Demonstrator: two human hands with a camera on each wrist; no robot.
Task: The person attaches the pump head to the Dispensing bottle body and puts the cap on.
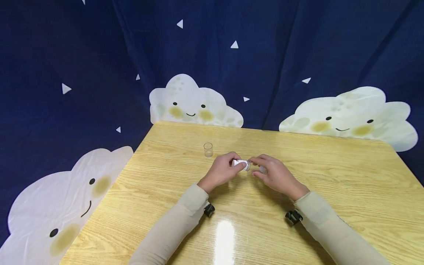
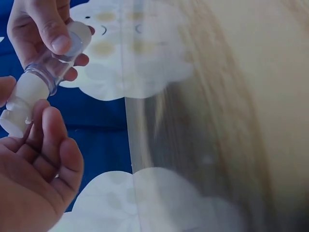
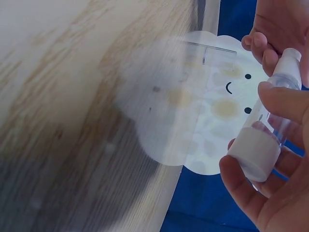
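A small clear pump bottle (image 1: 243,164) is held sideways between both hands, above the table. My left hand (image 1: 222,170) grips its white pump head (image 2: 30,92) between thumb and fingers. My right hand (image 1: 275,175) holds the clear body, its thumb lying along the side in the right wrist view. At the bottle's lower end is a white base (image 3: 256,153). The body looks see-through, and I cannot tell whether it contains anything. Behind the left hand, a clear cap (image 1: 208,150) stands upright on the table, apart from both hands.
The wooden table (image 1: 149,184) spreads around both forearms, with a bright light reflection near its front. A dark blue curtain (image 1: 212,48) with white clouds and triangles hangs along the table's back and left edges. Black wrist cameras (image 1: 293,218) sit under the sleeves.
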